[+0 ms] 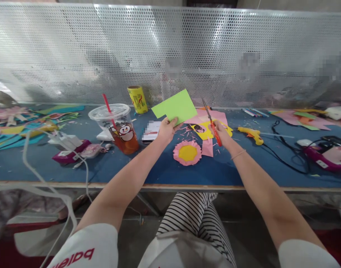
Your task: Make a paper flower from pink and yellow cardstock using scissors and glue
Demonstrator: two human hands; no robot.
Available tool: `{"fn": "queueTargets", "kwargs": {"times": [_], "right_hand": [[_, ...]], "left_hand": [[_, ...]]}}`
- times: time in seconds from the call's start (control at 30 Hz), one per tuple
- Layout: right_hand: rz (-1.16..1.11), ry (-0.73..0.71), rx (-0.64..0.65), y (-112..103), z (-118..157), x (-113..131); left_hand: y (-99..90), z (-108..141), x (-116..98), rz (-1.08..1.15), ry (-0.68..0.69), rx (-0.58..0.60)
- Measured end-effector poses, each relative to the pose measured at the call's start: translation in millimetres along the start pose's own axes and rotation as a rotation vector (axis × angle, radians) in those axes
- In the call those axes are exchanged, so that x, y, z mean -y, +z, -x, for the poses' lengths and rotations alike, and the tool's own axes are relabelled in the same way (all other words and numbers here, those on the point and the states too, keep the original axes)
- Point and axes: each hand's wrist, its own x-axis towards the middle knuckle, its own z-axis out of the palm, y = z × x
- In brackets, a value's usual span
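Note:
My left hand [169, 128] pinches the lower edge of a green paper sheet [177, 106], raised above the table. To its right, my right hand [221, 133] is closed round the red handles of a pair of scissors [214, 128], whose blades point up and away from me, apart from the green sheet. Between my forearms lies a pink frilled paper flower with a yellow centre [187, 153]. Beyond it are yellow paper with cut-out holes [218, 128], a small pink piece [207, 147] and thin pink scraps.
A lidded drink cup with a red straw [125, 136] stands at the left, near a yellow tape roll [137, 99]. A yellow glue gun [251, 134] with a black cable lies at the right. Purple power strips [71, 152] and paper scraps flank both sides. A perforated screen [159, 48] stands behind.

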Motion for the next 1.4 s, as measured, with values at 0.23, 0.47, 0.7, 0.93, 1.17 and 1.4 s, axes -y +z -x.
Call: {"fn": "queueTargets", "kwargs": {"times": [0.23, 0.47, 0.7, 0.93, 1.17, 1.4], "right_hand": [[-0.002, -0.068, 0.083, 17, 17, 27], [0.023, -0.088, 0.115, 25, 20, 37], [-0.088, -0.083, 0.087, 26, 18, 31], [-0.17, -0.117, 0.059, 29, 18, 30], [-0.178, -0.117, 0.041, 31, 18, 28], [-0.211, -0.114, 0.051, 33, 18, 26]], "left_hand": [[0.9, 1, -15, -0.014, 0.108, -0.137], [8.4, 9, -10, -0.059, 0.106, -0.064], [12.0, 14, -9, -0.075, 0.107, -0.01], [10.7, 12, -6, -0.028, 0.134, 0.035], [11.5, 14, -10, -0.045, 0.139, 0.036], [15.5, 17, -11, -0.047, 0.124, 0.026]]}}
